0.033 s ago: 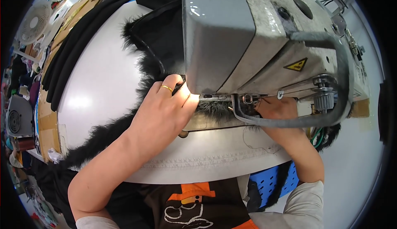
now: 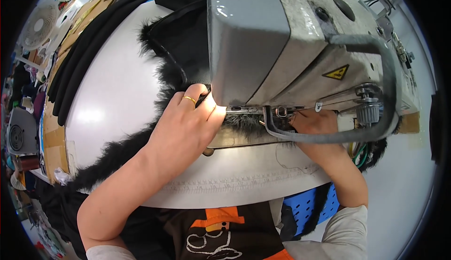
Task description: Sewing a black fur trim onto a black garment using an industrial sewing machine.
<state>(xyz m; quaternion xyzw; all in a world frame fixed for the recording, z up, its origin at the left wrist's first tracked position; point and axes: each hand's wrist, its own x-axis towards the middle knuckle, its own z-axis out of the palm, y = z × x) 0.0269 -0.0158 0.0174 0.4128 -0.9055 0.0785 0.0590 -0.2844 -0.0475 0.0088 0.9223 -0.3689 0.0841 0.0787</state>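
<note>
My left hand [image 2: 188, 124], with a gold ring, has its fingers curled onto black fabric with fur trim [image 2: 176, 53], just left of the needle area of a grey sewing machine [image 2: 249, 34]. My right hand [image 2: 314, 126] is bent low by the presser mechanism [image 2: 282, 112], partly behind a padded bar [image 2: 329, 138]; what its fingers hold is hidden. Black fur [image 2: 249, 124] lies along the metal plate [image 2: 239, 138] between my hands, and a long fur strip [image 2: 112, 154] trails down to the lower left.
Folded black fabric [image 2: 89, 53] lies along the white table's [image 2: 117, 100] back left, beside cardboard [image 2: 56, 142] and white fans [image 2: 40, 25]. A printed ruler runs along the front edge. Green-handled scissors [image 2: 361, 154] sit at right, and a blue perforated bin [image 2: 303, 203] stands below.
</note>
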